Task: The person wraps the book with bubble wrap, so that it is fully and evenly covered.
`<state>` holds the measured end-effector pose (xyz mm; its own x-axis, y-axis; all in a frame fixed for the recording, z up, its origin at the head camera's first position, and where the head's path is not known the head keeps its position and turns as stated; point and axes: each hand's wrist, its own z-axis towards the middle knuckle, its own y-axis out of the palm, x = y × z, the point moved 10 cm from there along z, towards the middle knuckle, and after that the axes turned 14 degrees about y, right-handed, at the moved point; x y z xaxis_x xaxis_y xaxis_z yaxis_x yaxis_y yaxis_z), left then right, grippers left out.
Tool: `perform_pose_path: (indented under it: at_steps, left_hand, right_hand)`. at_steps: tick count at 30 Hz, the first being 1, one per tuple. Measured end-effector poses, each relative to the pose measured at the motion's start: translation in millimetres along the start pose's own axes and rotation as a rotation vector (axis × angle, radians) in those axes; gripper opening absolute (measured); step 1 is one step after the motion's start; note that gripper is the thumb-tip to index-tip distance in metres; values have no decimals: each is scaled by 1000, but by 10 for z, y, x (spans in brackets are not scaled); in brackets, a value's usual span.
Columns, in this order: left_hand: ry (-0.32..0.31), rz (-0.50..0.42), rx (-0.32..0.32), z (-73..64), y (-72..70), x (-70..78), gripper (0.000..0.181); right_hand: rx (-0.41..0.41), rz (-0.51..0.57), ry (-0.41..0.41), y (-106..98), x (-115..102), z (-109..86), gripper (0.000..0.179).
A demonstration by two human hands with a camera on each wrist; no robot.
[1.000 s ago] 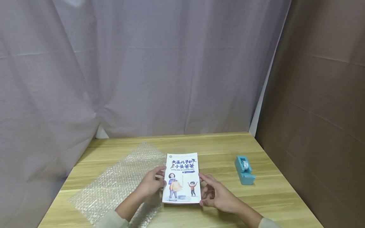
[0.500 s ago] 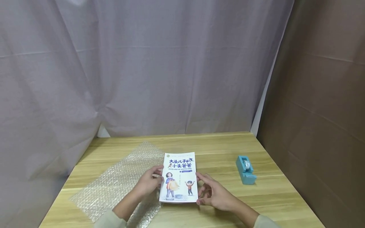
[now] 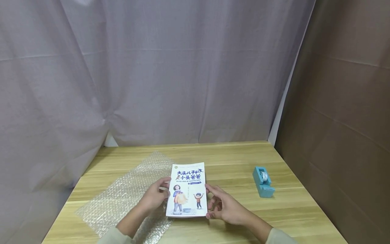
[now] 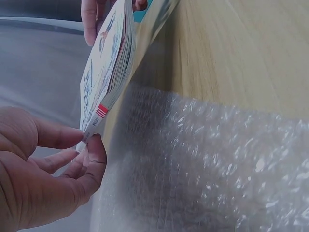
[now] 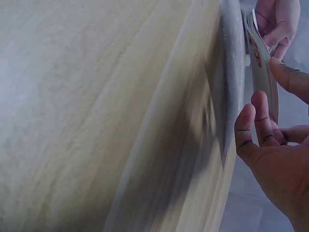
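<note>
A white paperback book point(image 3: 187, 189) with cartoon figures and dark Chinese lettering is held face up between both hands, raised off the table. At its spine edge, my left hand point(image 3: 154, 195) pinches it between thumb and fingers; the left wrist view shows the spine with a red-striped label point(image 4: 99, 113). My right hand point(image 3: 224, 206) grips the opposite page edge, thumb near the lower corner and fingers partly under the book point(image 5: 263, 67). A sheet of bubble wrap point(image 3: 122, 193) lies flat below and left of the book, partly covered by the left forearm.
A blue tape dispenser point(image 3: 263, 182) with a clear roll stands at the right of the wooden table point(image 3: 231, 156). Grey curtains point(image 3: 182, 74) hang behind and to the left, and a brownish one point(image 3: 341, 118) runs along the right side.
Both hands have carried the book a little to the left, so it covers slightly more of the bubble wrap's right side. The grip looks the same; the tape dispenser stays in place.
</note>
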<state>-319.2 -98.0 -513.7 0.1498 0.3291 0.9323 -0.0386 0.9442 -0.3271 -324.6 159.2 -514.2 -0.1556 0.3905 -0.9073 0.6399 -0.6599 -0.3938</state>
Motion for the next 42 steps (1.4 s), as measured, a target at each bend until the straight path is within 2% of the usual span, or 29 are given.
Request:
perform_pose_path:
  at_steps: [8,25,32,42]
  left_hand:
    - [-21,14,16,13,-99,-77,62]
    - [-74,73,70,-76,-398,-211,64]
    - [-67,106,77,-102,-500,-229,63]
    - [-94,144,94,-130,-635,-278,63]
  right_hand:
    - [14,-21,27,34,-44,78,111]
    - [16,-100,50,254,-127,308,113]
    - [10,-114,44,353,-158,421,114]
    - [-12,-109,18,463,-219,521,114]
